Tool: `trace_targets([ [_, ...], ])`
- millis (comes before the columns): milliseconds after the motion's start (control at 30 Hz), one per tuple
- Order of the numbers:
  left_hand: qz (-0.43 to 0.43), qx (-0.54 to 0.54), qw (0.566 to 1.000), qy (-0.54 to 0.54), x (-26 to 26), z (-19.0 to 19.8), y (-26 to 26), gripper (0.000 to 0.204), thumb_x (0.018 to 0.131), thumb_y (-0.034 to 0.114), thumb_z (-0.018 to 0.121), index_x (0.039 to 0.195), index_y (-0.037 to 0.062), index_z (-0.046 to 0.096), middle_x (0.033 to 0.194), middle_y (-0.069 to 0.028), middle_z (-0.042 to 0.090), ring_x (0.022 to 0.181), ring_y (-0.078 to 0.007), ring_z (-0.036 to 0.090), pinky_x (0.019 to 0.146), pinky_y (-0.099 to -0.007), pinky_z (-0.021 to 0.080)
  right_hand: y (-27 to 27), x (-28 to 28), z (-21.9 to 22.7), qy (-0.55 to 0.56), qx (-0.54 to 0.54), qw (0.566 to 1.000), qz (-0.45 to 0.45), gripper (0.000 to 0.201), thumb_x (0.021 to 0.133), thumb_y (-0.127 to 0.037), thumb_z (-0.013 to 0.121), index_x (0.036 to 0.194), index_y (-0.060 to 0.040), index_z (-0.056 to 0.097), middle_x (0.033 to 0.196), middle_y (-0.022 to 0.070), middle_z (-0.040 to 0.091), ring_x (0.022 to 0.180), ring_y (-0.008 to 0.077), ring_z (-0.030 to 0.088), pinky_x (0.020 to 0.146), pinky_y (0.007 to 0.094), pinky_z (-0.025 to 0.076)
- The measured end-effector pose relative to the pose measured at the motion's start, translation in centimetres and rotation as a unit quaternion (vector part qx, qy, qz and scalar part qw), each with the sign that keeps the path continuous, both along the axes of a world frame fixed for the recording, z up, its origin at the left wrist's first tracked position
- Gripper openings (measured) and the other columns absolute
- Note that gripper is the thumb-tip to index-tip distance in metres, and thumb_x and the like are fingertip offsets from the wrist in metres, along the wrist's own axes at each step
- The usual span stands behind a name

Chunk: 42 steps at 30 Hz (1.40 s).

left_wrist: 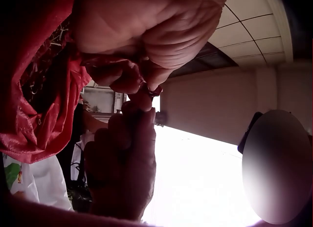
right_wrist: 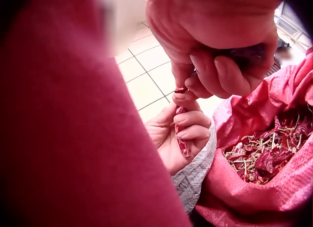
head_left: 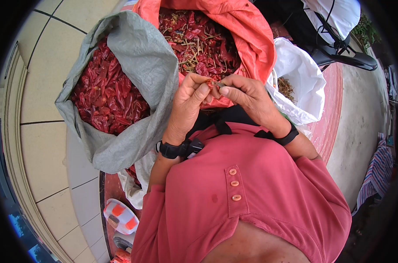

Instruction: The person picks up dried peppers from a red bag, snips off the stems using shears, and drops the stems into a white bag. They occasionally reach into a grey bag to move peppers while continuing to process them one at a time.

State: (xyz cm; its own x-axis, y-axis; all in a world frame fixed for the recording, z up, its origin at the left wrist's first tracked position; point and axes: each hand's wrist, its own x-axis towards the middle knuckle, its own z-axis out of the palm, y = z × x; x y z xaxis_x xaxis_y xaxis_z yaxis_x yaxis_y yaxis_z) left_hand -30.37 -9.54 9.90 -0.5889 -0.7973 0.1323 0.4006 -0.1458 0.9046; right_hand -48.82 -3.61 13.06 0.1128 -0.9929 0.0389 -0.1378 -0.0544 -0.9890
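My left hand (head_left: 188,103) pinches a dried red chili (right_wrist: 183,139) between thumb and fingers; the pod lies along its curled fingers in the right wrist view. Fingertip to fingertip with it, my right hand (head_left: 251,98) grips a small dark-handled tool (right_wrist: 244,55), mostly hidden in the palm, with a thin grey tip (head_left: 219,84) at the chili's end. Both hands are above the near edge of an open red sack (head_left: 256,39) of chilies and pale stems (head_left: 190,55). Left of them stands a grey sack (head_left: 142,57) full of red chilies (head_left: 107,96).
A white sack (head_left: 299,70) with brownish bits inside stands right of the red one. Behind it is a dark vehicle seat (head_left: 352,59). An orange-and-white object (head_left: 120,217) lies at the lower left, beside pale floor tiles (head_left: 43,162). Striped cloth (head_left: 376,175) hangs at the far right.
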Motion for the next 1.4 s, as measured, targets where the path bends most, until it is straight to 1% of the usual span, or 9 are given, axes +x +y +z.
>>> trace_targets([
  [67, -0.004, 0.018, 1.0, 0.009, 0.0, -0.2, -0.1, 0.015, 0.1, 0.02, 0.054, 0.105, 0.0065, 0.053, 0.088, -0.0033, 0.063, 0.073, -0.0059, 0.051, 0.066, -0.0195, 0.041, 0.0, -0.2, 0.0, -0.05, 0.088, 0.995, 0.015, 0.024, 0.092, -0.024, 0.063, 0.102, -0.0018, 0.064, 0.082, 0.0127, 0.063, 0.075, 0.0193, 0.061, 0.068, 0.0297, 0.047],
  [367, 0.001, 0.105, 0.994, 0.039, 1.3, -0.5, -0.1, 0.016, 0.099, 0.016, 0.052, 0.11, 0.0055, 0.054, 0.084, -0.0039, 0.057, 0.068, -0.0088, 0.046, 0.061, -0.0222, 0.036, 0.4, -0.7, 1.2, 0.266, -0.139, 0.952, -0.053, 0.029, 0.087, -0.03, 0.067, 0.1, -0.0044, 0.064, 0.089, 0.0123, 0.066, 0.079, 0.0308, 0.066, 0.065, 0.0378, 0.051],
  [567, -0.009, 0.097, 0.995, 0.011, 1.5, 0.1, 0.0, 0.015, 0.099, 0.016, 0.052, 0.109, 0.0054, 0.056, 0.083, -0.0028, 0.056, 0.066, -0.0077, 0.046, 0.058, -0.0199, 0.034, -0.2, -0.4, 1.8, 0.348, -0.199, 0.916, -0.03, 0.029, 0.086, -0.03, 0.067, 0.103, -0.0062, 0.064, 0.089, 0.0099, 0.067, 0.076, 0.0292, 0.066, 0.062, 0.039, 0.051],
  [800, 0.017, 0.006, 0.995, -0.097, 1.7, 0.2, 0.2, 0.012, 0.098, 0.019, 0.056, 0.102, 0.0082, 0.057, 0.078, 0.0037, 0.055, 0.066, -0.0029, 0.045, 0.057, -0.0178, 0.033, -0.2, -0.7, 1.0, 0.343, -0.194, 0.919, -0.006, 0.029, 0.085, -0.029, 0.066, 0.101, -0.005, 0.063, 0.085, 0.0107, 0.066, 0.073, 0.0307, 0.065, 0.058, 0.0408, 0.049],
  [1067, 0.013, 0.012, 0.992, -0.122, 1.2, 0.5, 0.4, 0.013, 0.098, 0.023, 0.057, 0.097, 0.0095, 0.055, 0.078, 0.0031, 0.056, 0.065, -0.0027, 0.046, 0.056, -0.0171, 0.034, 0.2, 0.0, 0.7, 0.375, -0.181, 0.909, -0.029, 0.027, 0.086, -0.028, 0.066, 0.1, -0.0052, 0.063, 0.084, 0.0114, 0.065, 0.073, 0.0318, 0.064, 0.058, 0.0411, 0.049],
  [1167, 0.008, 0.042, 0.994, -0.096, 1.1, 0.4, 0.3, 0.014, 0.098, 0.022, 0.056, 0.097, 0.0076, 0.056, 0.078, 0.0022, 0.057, 0.066, -0.0022, 0.047, 0.056, -0.0171, 0.036, 0.2, 0.5, -0.1, 0.323, -0.192, 0.925, -0.054, 0.025, 0.088, -0.027, 0.065, 0.1, -0.0049, 0.063, 0.085, 0.0117, 0.066, 0.073, 0.0321, 0.064, 0.058, 0.0397, 0.049],
  [1267, -0.016, 0.075, 0.994, -0.073, 1.3, -0.2, 0.2, 0.015, 0.099, 0.021, 0.056, 0.1, 0.0065, 0.055, 0.077, 0.0014, 0.057, 0.065, -0.002, 0.046, 0.055, -0.0171, 0.036, 0.1, 0.6, -0.7, 0.236, -0.104, 0.966, -0.03, 0.026, 0.091, -0.028, 0.063, 0.099, -0.0032, 0.062, 0.081, 0.0104, 0.064, 0.069, 0.0262, 0.065, 0.06, 0.0365, 0.048],
  [1367, -0.017, 0.096, 0.995, -0.018, 0.8, -0.1, 0.4, 0.015, 0.099, 0.02, 0.055, 0.105, 0.0069, 0.052, 0.078, 0.0006, 0.056, 0.063, -0.0025, 0.045, 0.054, -0.0172, 0.034, 0.0, 1.4, -2.3, 0.025, -0.098, 0.994, -0.038, 0.027, 0.094, -0.03, 0.061, 0.097, -0.0032, 0.062, 0.071, 0.0028, 0.056, 0.06, 0.013, 0.054, 0.054, 0.0293, 0.042],
  [1400, -0.013, 0.101, 0.995, 0.007, 0.5, 0.0, 0.6, 0.015, 0.099, 0.02, 0.055, 0.107, 0.0071, 0.051, 0.078, 0.0003, 0.055, 0.063, -0.0028, 0.044, 0.053, -0.0173, 0.034, 0.0, 1.3, -2.0, -0.03, -0.018, 0.999, -0.022, 0.027, 0.095, -0.031, 0.06, 0.097, -0.0041, 0.062, 0.07, 0.0001, 0.052, 0.059, 0.01, 0.049, 0.053, 0.0267, 0.038],
])
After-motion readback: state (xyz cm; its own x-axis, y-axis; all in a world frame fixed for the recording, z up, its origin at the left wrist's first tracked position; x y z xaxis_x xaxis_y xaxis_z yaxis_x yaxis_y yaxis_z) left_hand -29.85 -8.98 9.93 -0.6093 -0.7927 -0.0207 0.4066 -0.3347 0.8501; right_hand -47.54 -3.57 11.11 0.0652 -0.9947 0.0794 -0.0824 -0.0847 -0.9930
